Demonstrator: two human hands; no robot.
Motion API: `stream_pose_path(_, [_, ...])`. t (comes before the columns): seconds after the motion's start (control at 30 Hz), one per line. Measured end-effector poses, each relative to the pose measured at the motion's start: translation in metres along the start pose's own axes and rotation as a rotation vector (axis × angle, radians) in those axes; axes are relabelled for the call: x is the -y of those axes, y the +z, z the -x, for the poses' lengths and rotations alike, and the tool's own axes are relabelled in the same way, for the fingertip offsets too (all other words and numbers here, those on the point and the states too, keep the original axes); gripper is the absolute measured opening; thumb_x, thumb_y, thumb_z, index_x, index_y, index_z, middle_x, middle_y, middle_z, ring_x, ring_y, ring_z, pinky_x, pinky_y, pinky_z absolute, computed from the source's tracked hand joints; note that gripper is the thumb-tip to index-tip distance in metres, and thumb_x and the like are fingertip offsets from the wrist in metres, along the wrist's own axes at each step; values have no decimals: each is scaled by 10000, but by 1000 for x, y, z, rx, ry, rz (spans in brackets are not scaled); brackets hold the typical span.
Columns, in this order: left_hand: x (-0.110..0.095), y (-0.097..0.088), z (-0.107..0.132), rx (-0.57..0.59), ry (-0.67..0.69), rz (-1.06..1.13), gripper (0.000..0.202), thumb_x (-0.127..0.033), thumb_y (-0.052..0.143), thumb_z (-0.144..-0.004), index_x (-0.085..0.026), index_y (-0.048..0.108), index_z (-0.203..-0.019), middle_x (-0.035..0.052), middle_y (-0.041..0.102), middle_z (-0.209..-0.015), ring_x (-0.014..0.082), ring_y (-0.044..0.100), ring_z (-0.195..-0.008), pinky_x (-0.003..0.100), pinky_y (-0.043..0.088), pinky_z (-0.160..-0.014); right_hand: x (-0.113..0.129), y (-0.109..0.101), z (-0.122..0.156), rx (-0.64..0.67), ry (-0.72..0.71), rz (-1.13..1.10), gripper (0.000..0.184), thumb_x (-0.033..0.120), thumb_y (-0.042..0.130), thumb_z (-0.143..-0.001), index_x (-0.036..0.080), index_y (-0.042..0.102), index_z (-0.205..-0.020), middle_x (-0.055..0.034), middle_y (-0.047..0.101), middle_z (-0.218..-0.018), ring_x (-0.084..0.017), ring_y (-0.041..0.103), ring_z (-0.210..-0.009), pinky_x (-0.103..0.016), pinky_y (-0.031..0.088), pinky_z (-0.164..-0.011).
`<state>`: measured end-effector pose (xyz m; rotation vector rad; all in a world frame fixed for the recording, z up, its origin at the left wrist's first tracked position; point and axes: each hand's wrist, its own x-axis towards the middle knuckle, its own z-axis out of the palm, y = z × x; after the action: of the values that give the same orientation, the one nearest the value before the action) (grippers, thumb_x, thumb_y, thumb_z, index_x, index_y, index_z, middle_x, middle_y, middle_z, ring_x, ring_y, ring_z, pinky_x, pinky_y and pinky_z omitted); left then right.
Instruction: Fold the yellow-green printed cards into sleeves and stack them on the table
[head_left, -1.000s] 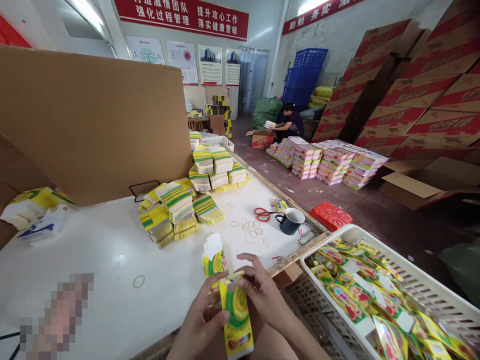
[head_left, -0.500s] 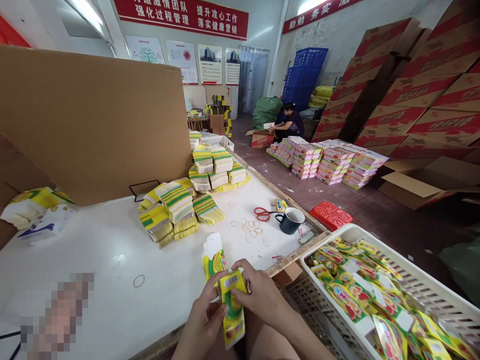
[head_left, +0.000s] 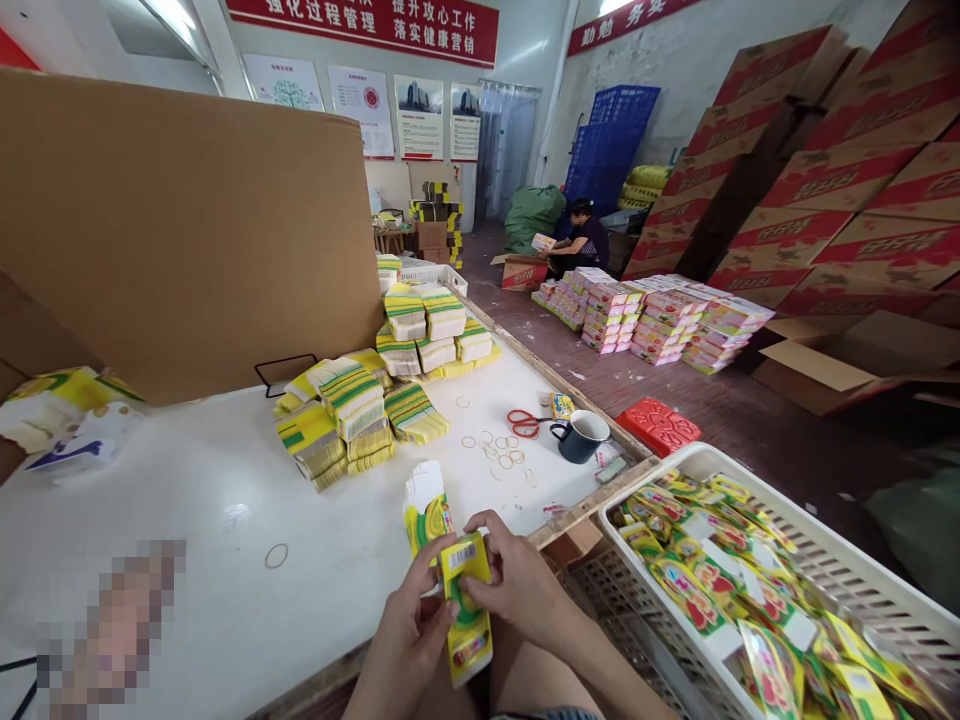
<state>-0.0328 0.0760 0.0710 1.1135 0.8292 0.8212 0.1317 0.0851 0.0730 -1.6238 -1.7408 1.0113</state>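
Observation:
Over the table's front edge, a yellow and green printed carton (head_left: 470,640) with a barcode is held between both hands. My left hand (head_left: 412,620) grips its left side, thumb on the front. My right hand (head_left: 517,570) pinches its upper right part, thumb pressed across the front face. Just behind my fingers, another flat yellow-green carton with white flaps (head_left: 426,490) rests on the table, partly covered by the hands. Farther back, bundled stacks of flat cartons (head_left: 349,400) lie on the white tabletop (head_left: 210,590).
To the right, a white plastic basket (head_left: 847,545) holds many printed cartons. Near the table's right edge are a dark mug (head_left: 581,437), red-handled scissors (head_left: 525,424) and rubber bands (head_left: 504,458). A tall cardboard sheet (head_left: 187,240) stands at left. A person (head_left: 585,240) crouches by boxes behind.
My hands keep almost the same grip on the carton. The view has shifted slightly. In the background, the crouching person has raised a small box a little.

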Motion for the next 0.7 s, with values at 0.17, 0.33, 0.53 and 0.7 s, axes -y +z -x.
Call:
stream_pose_path(0.17, [3,-3,0,-1,-4,10,508,-281,608,-817,-284,465,-1304,113,626,-1247,271,677,-945,350,531,-776,1,3,-2,-67,28,106,374,133,565,-689,241,511,-1043,65,523,-584,-151,520,-557,-216,326,-563])
stream_pose_path(0.33, [0,-15,-2,-19,1,79,490,-271,640,-797,-275,500,-1267,115,645,-1211,281,670,-970,339,530,-768,-2,-6,0,-15,-79,9,345,202,547,-794,269,566,-1131,29,607,-691,-147,532,-598,-226,369,-584])
stream_pose_path(0.53, [6,0,-16,90,31,139,487,-265,642,-795,-235,475,-1252,132,673,-1150,304,648,-1034,382,531,-818,-12,-13,6,-89,-97,-234,235,283,526,-854,237,655,-1045,-20,677,-856,-148,534,-631,-251,420,-597])
stream_pose_path(0.7, [40,-14,-34,-166,168,-482,480,-335,521,-852,-216,454,-1313,125,563,-1334,272,472,-1272,426,386,-1050,-39,-85,28,-594,-56,315,259,287,484,-845,211,684,-991,-104,611,-968,-262,550,-896,-398,425,-815])
